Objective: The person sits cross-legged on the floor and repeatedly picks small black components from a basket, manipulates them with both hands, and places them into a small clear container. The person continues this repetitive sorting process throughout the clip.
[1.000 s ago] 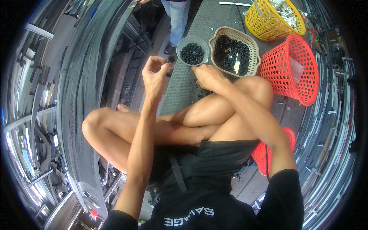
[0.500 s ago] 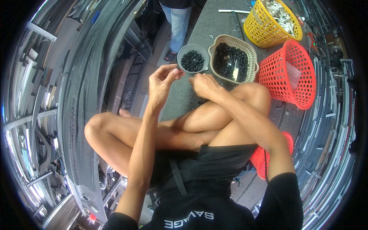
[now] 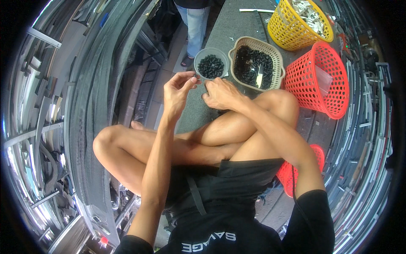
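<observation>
My left hand (image 3: 179, 89) is raised just left of a clear round tub (image 3: 197, 71), its thumb and fingers pinched together. Something tiny and dark shows at those fingertips, too small to name. Close by on the right, my right hand (image 3: 223, 94) has its fingers curled in below the tub; whatever they hold is hidden. Small black pieces (image 3: 210, 66) fill the tub's bottom. Beside it stands a beige slotted basket (image 3: 277, 78) with more black pieces (image 3: 265, 61) and a pale, knife-like strip (image 3: 259, 77) lying on them.
A yellow basket (image 3: 282, 30) of whitish offcuts and a red basket (image 3: 301, 83) stand to the right. Another red basket (image 3: 286, 177) is near my right elbow. Long metal profiles (image 3: 363, 161) line the right; dark strips (image 3: 91, 106) line the left. A person in jeans (image 3: 192, 27) stands ahead.
My right hand has shifted slightly left, toward my left hand, and its knuckles have turned. The left hand has hardly moved. The view has tilted slightly.
</observation>
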Available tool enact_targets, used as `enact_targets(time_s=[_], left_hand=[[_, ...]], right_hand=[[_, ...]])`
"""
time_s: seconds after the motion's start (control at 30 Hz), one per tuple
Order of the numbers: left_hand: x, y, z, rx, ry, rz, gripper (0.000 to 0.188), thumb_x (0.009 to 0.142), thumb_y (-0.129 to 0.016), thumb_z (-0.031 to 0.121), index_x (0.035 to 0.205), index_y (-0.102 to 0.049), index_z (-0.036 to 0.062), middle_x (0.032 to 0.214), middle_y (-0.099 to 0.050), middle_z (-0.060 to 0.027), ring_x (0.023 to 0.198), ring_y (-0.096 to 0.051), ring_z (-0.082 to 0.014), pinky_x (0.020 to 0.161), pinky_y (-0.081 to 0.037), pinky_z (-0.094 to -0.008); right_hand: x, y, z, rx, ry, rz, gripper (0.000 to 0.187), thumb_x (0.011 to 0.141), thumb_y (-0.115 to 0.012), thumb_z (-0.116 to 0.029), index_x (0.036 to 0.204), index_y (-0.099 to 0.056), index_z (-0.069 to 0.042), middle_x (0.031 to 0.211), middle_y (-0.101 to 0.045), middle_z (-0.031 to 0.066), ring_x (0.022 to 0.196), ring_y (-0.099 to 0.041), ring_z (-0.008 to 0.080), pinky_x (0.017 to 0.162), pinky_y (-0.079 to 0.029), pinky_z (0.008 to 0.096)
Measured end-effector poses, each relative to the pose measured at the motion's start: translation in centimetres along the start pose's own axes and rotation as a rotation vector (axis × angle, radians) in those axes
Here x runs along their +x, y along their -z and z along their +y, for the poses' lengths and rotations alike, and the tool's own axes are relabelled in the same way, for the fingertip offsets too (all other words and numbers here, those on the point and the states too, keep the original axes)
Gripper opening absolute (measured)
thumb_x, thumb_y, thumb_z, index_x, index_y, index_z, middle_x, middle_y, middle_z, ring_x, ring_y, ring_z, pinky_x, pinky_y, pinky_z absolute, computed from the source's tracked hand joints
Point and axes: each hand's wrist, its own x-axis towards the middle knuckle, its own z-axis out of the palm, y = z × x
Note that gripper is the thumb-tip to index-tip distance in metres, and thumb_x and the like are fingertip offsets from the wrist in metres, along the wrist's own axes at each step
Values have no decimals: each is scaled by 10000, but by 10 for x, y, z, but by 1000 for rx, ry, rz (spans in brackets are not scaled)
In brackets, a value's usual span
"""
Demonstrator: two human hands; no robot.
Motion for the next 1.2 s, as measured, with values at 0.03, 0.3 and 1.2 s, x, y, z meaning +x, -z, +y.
enact_targets(time_s=[0.03,0.3,1.2], left_hand=[[0,0,0,6,1,4,197,1044,-685,104,1191,-695,-27,1099,-760,-115,971,-728,-158,856,-567,-269],[0,2,1,-41,23,68,234,1017,-726,118,1167,-709,-60,1050,-757,-111,937,-712,-150,835,-561,-285],[-6,-2,13,56,-90,76,169,948,-806,83,1054,-756,-39,977,-774,-104,874,-726,-151,824,-584,-291]], right_hand=[[0,1,-3,75,7,29,243,863,-641,-146,947,-734,62,894,-726,316,872,-737,479,813,-601,521],[11,-2,-3,476,246,436,173,993,-631,-138,955,-585,25,842,-693,245,787,-694,451,707,-538,521],[11,11,-3,801,102,272,111,1010,-695,-87,1035,-685,20,860,-716,68,696,-636,107,638,-523,287]])
